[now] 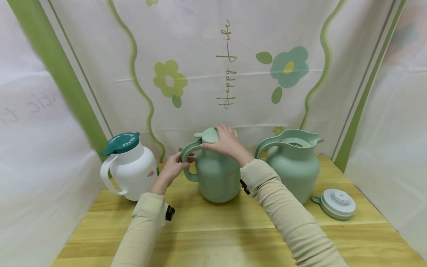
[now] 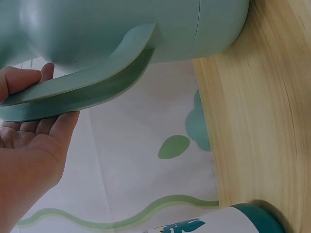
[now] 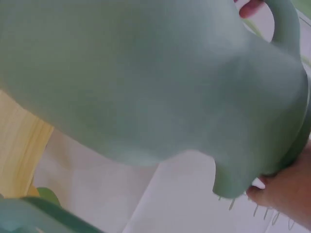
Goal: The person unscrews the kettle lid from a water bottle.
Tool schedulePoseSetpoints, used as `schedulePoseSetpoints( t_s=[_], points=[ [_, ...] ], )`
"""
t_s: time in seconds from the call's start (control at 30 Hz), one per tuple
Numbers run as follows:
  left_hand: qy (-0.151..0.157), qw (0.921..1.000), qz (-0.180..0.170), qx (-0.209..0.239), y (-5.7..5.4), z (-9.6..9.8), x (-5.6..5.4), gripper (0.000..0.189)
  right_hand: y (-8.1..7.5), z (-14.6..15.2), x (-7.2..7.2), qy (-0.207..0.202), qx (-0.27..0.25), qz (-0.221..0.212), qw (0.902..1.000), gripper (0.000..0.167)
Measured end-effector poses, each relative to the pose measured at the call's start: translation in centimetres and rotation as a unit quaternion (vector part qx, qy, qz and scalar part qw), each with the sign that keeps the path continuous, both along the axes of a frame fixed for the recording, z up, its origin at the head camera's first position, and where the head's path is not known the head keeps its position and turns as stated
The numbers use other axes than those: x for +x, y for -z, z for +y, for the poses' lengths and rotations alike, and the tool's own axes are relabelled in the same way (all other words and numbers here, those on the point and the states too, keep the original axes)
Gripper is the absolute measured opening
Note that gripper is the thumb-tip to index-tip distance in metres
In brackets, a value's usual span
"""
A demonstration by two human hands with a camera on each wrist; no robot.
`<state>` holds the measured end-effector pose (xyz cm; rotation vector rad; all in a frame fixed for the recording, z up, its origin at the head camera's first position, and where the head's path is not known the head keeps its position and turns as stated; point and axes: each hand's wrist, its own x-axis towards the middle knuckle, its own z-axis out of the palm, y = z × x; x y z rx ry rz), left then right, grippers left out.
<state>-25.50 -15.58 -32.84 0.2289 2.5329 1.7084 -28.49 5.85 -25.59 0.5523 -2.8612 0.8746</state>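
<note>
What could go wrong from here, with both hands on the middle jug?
If the right hand turns or pulls the lid while the left hand slips on the handle, the middle jug could swivel or tip.

The right sleeve might bump the lidless jug when drawn back, since it overlaps that jug in the head view.

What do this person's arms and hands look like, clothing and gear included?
The left hand and right hand wear no gloves. The left sleeve and right sleeve are long, plain cream-beige and creased. A small black object shows beside the left cuff, and a second black object beside the right cuff; their details are too small to read.
</note>
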Motion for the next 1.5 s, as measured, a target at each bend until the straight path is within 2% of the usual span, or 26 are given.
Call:
schedulePoseSetpoints(
  t_s=[0.13, 0.27, 0.53, 0.73, 1.07, 1.17, 1.37, 1.5],
  points=[
    [-0.004, 1.0000, -0.006, -0.003, 0.1, 0.2, 0.0, 0.046, 0.2, -0.1, 0.0, 0.015, -0.004, 0.014, 0.9998, 0.083],
    [-0.005, 1.0000, -0.004, -0.001, 0.1, 0.2, 0.0, 0.046, 0.3, 0.2, -0.1, 0.010, -0.013, 0.016, 0.9997, 0.078],
    [-0.002, 1.0000, 0.000, -0.001, 0.2, 0.0, 0.0, 0.046, 0.1, 1.3, 0.1, 0.022, -0.070, -0.028, 0.9969, 0.083],
    [-0.002, 1.0000, 0.005, 0.002, 0.2, -0.1, 0.1, 0.046, 0.0, 1.9, 0.1, -0.003, -0.035, -0.012, 0.9993, 0.078],
    [-0.005, 1.0000, 0.005, 0.001, 0.1, -0.1, 0.2, 0.044, -0.1, 1.5, 0.2, -0.021, -0.007, 0.000, 0.9998, 0.084],
    [-0.004, 1.0000, 0.004, 0.003, 0.1, 0.0, 0.1, 0.045, -0.1, 1.6, 0.1, -0.022, -0.010, -0.003, 0.9997, 0.084],
    [-0.008, 0.9999, 0.001, 0.006, 0.3, 0.1, 0.0, 0.046, -0.3, 2.2, -0.2, -0.017, -0.049, -0.020, 0.9985, 0.084],
    [-0.007, 0.9999, 0.009, 0.007, 0.3, 0.1, -0.1, 0.046, -0.4, 2.5, -0.3, -0.013, -0.057, -0.025, 0.9980, 0.079]
  ],
)
